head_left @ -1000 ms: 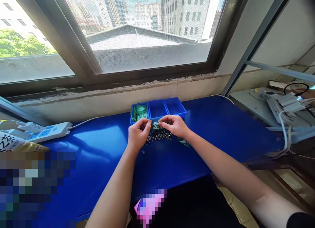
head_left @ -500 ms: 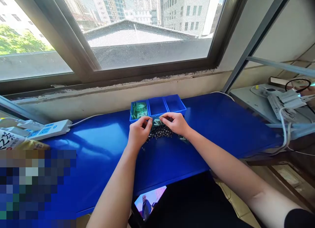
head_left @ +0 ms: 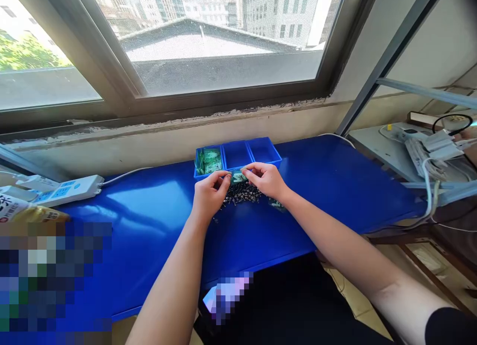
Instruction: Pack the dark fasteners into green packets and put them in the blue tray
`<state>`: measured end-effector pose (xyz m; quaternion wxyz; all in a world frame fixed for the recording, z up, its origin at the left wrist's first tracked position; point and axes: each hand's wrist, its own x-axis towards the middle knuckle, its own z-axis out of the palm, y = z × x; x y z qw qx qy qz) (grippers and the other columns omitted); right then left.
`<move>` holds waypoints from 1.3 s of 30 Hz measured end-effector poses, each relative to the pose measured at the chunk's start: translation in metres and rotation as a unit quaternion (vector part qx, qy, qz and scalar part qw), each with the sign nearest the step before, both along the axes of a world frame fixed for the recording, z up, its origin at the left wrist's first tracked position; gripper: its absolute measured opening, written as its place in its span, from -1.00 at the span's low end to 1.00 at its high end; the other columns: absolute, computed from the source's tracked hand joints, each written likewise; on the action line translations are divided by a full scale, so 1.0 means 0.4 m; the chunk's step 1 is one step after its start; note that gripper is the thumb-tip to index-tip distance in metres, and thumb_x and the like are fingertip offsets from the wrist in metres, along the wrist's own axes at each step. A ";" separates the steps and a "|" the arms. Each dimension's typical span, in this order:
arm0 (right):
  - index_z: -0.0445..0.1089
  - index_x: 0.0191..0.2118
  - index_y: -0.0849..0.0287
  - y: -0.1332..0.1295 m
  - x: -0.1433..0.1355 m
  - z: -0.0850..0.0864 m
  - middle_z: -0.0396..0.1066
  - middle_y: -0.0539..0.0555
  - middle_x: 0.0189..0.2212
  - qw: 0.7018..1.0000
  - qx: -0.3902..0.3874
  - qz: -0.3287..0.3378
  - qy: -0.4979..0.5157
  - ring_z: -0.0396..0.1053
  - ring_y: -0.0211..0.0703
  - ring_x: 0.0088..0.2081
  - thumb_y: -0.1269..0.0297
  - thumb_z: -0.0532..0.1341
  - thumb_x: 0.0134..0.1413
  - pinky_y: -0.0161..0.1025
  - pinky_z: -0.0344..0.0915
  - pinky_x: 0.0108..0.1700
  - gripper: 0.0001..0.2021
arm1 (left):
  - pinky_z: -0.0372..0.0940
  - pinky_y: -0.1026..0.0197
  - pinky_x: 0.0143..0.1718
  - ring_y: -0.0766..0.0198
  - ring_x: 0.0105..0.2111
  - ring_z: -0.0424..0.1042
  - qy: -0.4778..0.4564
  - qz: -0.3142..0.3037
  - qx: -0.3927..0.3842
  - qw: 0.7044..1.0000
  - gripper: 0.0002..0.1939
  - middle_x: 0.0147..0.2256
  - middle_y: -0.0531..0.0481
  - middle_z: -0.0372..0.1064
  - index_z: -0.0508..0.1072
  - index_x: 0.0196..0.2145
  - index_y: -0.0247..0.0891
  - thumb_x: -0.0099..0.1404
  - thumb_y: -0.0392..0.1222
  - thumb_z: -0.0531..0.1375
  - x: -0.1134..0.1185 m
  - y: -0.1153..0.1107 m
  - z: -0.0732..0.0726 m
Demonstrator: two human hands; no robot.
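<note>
My left hand (head_left: 213, 188) and my right hand (head_left: 266, 180) pinch opposite ends of a small green circuit board (head_left: 238, 176) with pale parts on it. Fingers and thumbs are closed on its edges. Just below the board lies a heap of small dark and silvery metal pieces (head_left: 242, 193), too small to name surely. Directly behind the hands stands a blue three-part bin (head_left: 275, 159). Its left compartment holds more green boards (head_left: 212, 160). Another green board (head_left: 276, 204) lies beneath my right wrist, partly covered.
The blue tabletop (head_left: 156, 250) runs along a wall under a window. On the left are a white power strip (head_left: 70, 188) and a gold-and-white packet (head_left: 32, 213). A lit screen (head_left: 227, 298) sits below the table edge. White adapters and cables (head_left: 441, 149) lie on the right.
The view has shifted slightly, so the table sits a little higher. Both hands keep their pinch; the board between them has tilted, showing more of its face.
</note>
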<state>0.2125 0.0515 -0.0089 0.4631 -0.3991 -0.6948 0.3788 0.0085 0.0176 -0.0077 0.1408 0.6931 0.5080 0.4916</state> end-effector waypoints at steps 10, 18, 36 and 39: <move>0.57 -0.20 0.15 -0.009 -0.003 0.006 0.57 0.08 -0.35 0.999 -0.001 0.018 0.030 0.53 -0.10 -0.31 -0.03 0.20 0.27 -0.16 0.43 -0.20 -0.64 | 0.21 0.33 -0.52 0.40 -0.61 0.34 -0.014 0.016 0.007 1.000 -0.75 -0.58 0.11 0.39 0.60 -0.18 -0.23 0.36 -0.02 0.24 -0.007 -0.001 0.011; 0.58 -0.16 0.14 -0.004 -0.003 0.009 0.59 0.09 -0.28 0.999 -0.002 0.007 0.043 0.51 -0.13 -0.29 0.02 0.24 0.22 -0.21 0.40 -0.25 -0.69 | 0.39 0.27 -0.34 0.31 -0.43 0.52 -0.032 -0.022 0.002 0.999 -0.75 -0.35 -0.02 0.57 0.58 -0.10 -0.23 0.38 -0.09 0.20 -0.001 -0.010 0.023; 0.51 -0.29 0.16 -0.014 -0.010 0.006 0.53 0.08 -0.35 0.999 0.029 -0.029 0.011 0.41 -0.19 -0.39 0.13 0.33 0.09 -0.24 0.32 -0.36 -0.80 | 0.30 0.28 -0.43 0.36 -0.48 0.41 -0.013 -0.006 0.014 1.000 -0.90 -0.37 0.02 0.53 0.55 -0.28 -0.21 0.30 -0.16 0.26 -0.002 -0.006 0.017; 0.41 -0.31 0.15 -0.013 -0.011 0.003 0.51 0.07 -0.32 0.999 0.031 -0.025 0.029 0.42 -0.18 -0.34 0.12 0.33 0.09 -0.25 0.32 -0.36 -0.79 | 0.29 0.29 -0.44 0.37 -0.49 0.40 -0.019 -0.002 0.011 1.000 -0.91 -0.39 0.04 0.50 0.51 -0.31 -0.21 0.29 -0.15 0.27 -0.002 -0.007 0.017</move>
